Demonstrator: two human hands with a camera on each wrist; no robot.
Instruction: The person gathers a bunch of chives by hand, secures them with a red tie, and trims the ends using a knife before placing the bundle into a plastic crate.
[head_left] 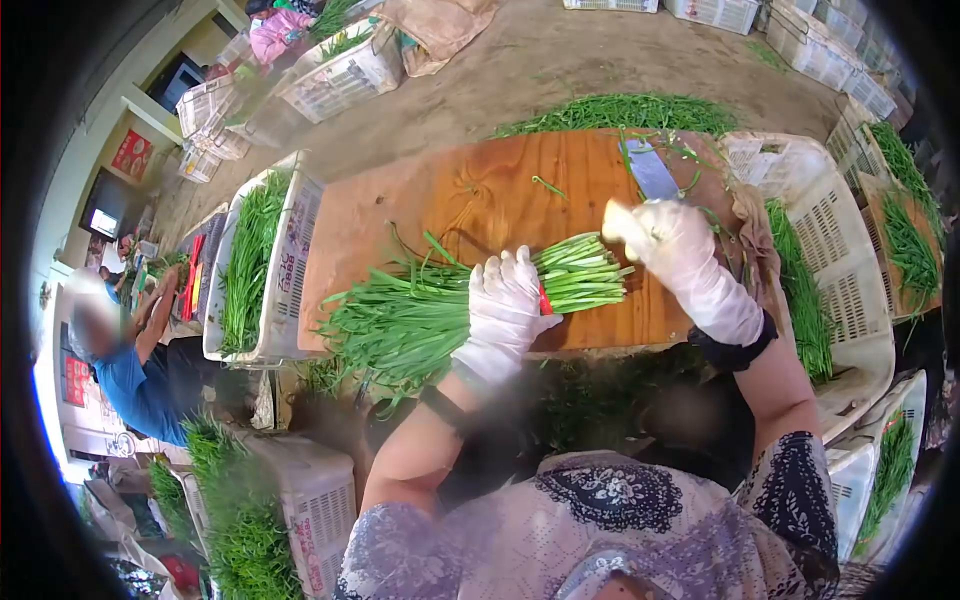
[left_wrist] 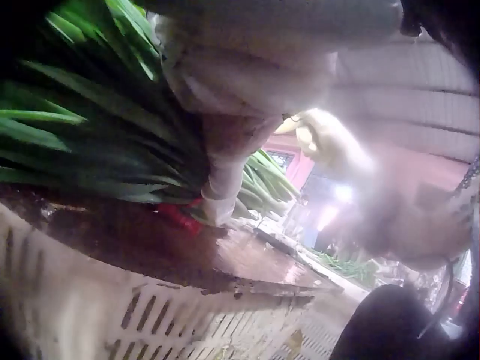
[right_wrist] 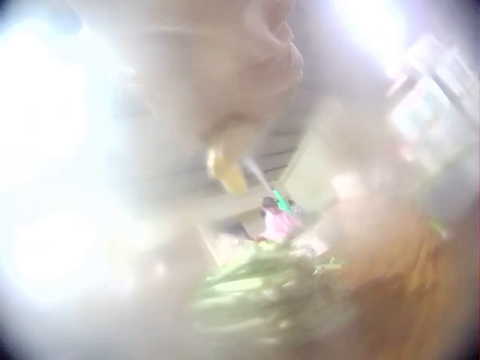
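A bundle of long green garlic chives (head_left: 405,310) lies across the wooden board (head_left: 385,215), its pale cut stems (head_left: 585,272) pointing right. A red band (head_left: 544,298) circles it near the stems. My white-gloved left hand (head_left: 503,305) grips the bundle beside this band; the left wrist view shows the fingers at the red band (left_wrist: 180,217). Just right of the stem ends, my gloved right hand (head_left: 680,250) is raised with bent fingers. A pale yellow piece (head_left: 617,220) shows at its fingertips; I cannot tell whether it is held or worn. The right wrist view is blurred.
A flat metal blade (head_left: 652,170) lies at the board's far right, among green scraps. White crates of greens stand left (head_left: 290,270) and right (head_left: 850,270). More greens (head_left: 630,112) lie beyond the board. A person in blue (head_left: 140,370) sits at left.
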